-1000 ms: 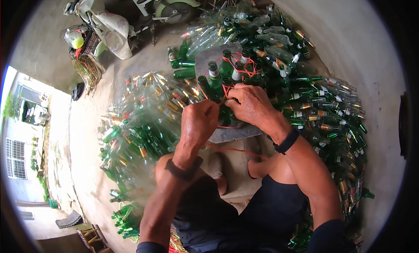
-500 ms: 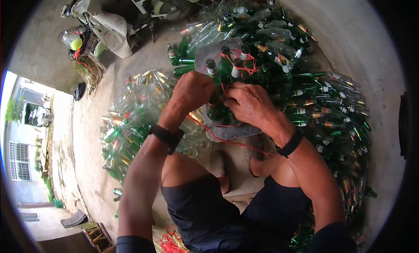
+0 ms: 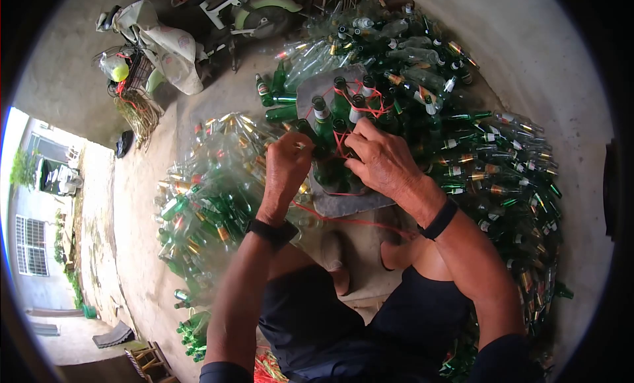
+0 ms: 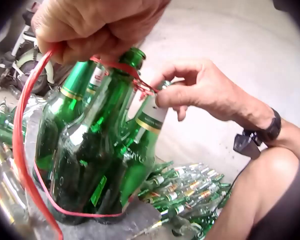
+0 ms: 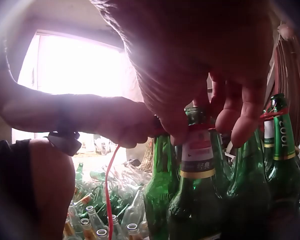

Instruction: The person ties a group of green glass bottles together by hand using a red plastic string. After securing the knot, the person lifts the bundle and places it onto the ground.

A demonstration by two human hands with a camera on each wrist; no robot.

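Note:
Green bottles point(image 3: 323, 122) point(image 4: 90, 145) stand upright in a tight group on a grey slab point(image 3: 353, 203), with red strap point(image 3: 376, 107) point(image 4: 117, 65) wound about their necks. A lower red band point(image 4: 85, 214) circles their bodies. At the near left side of the group, my left hand point(image 3: 288, 172) point(image 4: 97, 25) point(image 5: 122, 120) grips the strap, whose loose length hangs below the fist. My right hand point(image 3: 385, 160) point(image 4: 207, 92) point(image 5: 210, 65) holds a labelled bottle neck point(image 4: 151, 112) point(image 5: 196, 150) between thumb and fingers, right where strap crosses it.
Heaps of loose bottles point(image 3: 224, 165) point(image 3: 489, 165) lie left and right of the slab, and more lie behind it. A scooter point(image 3: 264, 16) and a covered bike point(image 3: 162, 46) stand at the back. Red strap point(image 3: 343, 220) trails over the feet.
My left hand swung up over the near bottles, then came back down and left, away from the right hand. My right hand has stayed at the necks, its fingers shifting slightly.

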